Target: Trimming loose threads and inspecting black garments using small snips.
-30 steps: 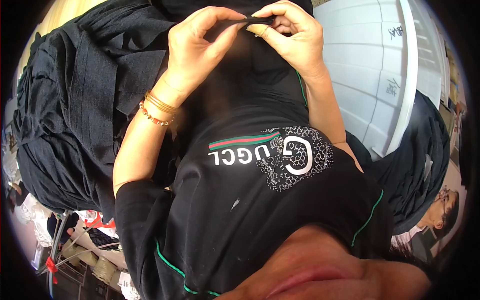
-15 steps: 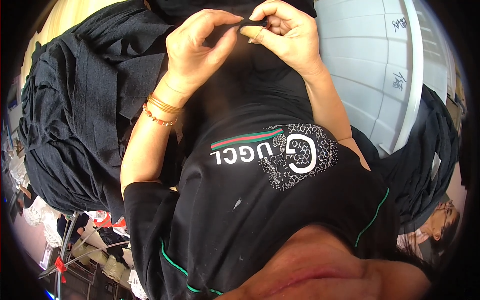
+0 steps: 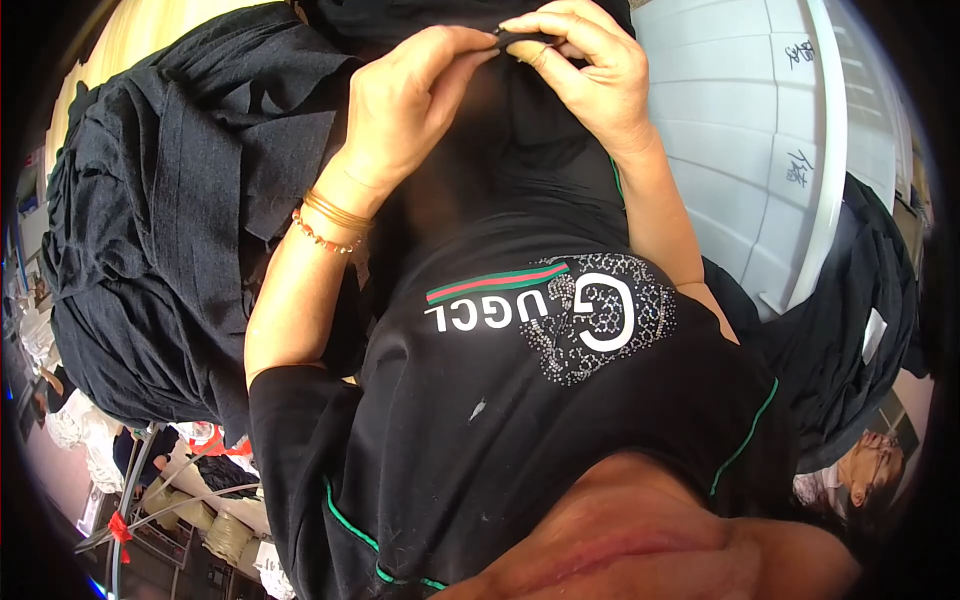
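At the top middle, a small piece of black cloth (image 3: pixel 527 38) is stretched between my two hands. My left hand (image 3: pixel 405 100) pinches its left end, thumb against the fingertips. My right hand (image 3: pixel 595 85) has closed on the other end, with thumb and index finger along the edge; a yellowish wrap shows on that thumb. More black cloth (image 3: pixel 470 120) seems to hang below, but it blends with my dark shirt. Whether the pinched piece joins it, I cannot tell.
Left of my arm rises a large heap of black fabric (image 3: pixel 180 190). A pale grey plastic bin (image 3: pixel 720 130) with handwritten marks stands on the right, black cloth (image 3: pixel 850 330) beside it. Another person (image 3: pixel 865 465) is at the lower right. Metal tubes with a red tie (image 3: pixel 120 527) stand lower left.
My left hand has moved right and its fingers have closed nearer the right hand. The right hand has shifted slightly, and the cloth between them lies more sideways.
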The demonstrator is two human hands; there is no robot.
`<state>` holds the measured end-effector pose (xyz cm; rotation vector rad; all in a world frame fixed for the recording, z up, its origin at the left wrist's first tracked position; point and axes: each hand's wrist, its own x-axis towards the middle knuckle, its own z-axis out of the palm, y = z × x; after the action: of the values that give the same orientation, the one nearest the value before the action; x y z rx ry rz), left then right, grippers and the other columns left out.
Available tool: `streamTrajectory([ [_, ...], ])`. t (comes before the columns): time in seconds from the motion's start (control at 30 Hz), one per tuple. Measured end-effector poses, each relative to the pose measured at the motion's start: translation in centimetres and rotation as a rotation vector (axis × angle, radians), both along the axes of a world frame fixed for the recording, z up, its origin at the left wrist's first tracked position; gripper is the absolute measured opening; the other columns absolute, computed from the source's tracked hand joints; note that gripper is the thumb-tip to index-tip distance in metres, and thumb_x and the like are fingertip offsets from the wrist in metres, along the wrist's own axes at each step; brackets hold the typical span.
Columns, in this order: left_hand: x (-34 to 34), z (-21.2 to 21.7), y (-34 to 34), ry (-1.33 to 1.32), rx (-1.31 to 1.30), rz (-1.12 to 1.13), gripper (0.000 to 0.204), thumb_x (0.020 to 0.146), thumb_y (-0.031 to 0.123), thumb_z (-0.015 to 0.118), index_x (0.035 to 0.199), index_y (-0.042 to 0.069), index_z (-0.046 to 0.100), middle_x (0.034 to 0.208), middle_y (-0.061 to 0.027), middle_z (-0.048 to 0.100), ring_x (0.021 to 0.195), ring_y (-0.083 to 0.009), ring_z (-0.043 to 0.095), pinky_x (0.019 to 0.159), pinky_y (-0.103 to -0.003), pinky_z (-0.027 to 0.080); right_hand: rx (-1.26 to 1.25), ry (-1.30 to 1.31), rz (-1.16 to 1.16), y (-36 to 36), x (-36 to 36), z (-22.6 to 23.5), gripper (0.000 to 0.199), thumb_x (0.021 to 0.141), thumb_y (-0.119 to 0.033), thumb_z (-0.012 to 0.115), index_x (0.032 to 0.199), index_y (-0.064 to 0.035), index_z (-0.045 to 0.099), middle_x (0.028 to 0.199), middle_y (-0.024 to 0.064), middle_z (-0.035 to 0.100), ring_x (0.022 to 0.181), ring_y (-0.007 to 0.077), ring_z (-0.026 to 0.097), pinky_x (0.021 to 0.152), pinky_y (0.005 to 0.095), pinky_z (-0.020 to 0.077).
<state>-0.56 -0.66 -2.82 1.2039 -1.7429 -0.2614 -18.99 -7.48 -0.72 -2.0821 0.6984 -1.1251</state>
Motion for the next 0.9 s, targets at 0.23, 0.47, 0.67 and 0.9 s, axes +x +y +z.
streamTrajectory([
  [0.23,2.2,-1.1,-0.5,0.245,0.524,0.178,0.022,0.092,0.017,0.072,0.105,0.0,0.071,0.076,0.005,0.063,0.068,-0.0015,0.052,0.061,-0.017,0.042,0.143,0.024,-0.155,-2.3,-0.5,-2.2,0.024,0.081,0.005,0.072,0.104,-0.0039,0.073,0.091,0.0013,0.06,0.072,0.0061,0.053,0.059,0.0188,0.0411],
  [0.47,3.5,-3.1,-0.9,0.361,0.515,0.175,0.022,0.091,0.016,0.073,0.106,-0.001,0.071,0.086,0.004,0.066,0.078,-0.0018,0.055,0.069,-0.017,0.045,-0.455,0.333,0.077,-1.5,-0.3,-3.4,0.032,0.073,-0.001,0.069,0.101,-0.0161,0.074,0.105,-0.0035,0.068,0.089,0.0184,0.064,0.073,0.0295,0.0556],
  [0.67,2.3,-1.8,-1.3,0.353,0.587,0.179,0.017,0.091,0.013,0.072,0.099,-0.001,0.07,0.089,-0.0004,0.07,0.084,-0.0054,0.061,0.076,-0.021,0.05,-0.545,0.465,0.158,-1.7,-0.1,-8.3,0.037,0.072,0.003,0.068,0.106,-0.0087,0.065,0.119,0.0054,0.064,0.115,0.0289,0.058,0.089,0.0411,0.0504],
  [0.9,1.8,-2.2,-1.2,0.585,0.604,0.167,0.016,0.088,0.013,0.074,0.092,-0.002,0.069,0.079,-0.0032,0.068,0.073,-0.0072,0.059,0.066,-0.024,0.049,-0.492,0.457,0.186,-2.2,0.6,-5.5,0.005,0.076,-0.008,0.067,0.08,-0.0075,0.066,0.078,0.0049,0.053,0.079,0.0233,0.057,0.063,0.0372,0.0465],
])
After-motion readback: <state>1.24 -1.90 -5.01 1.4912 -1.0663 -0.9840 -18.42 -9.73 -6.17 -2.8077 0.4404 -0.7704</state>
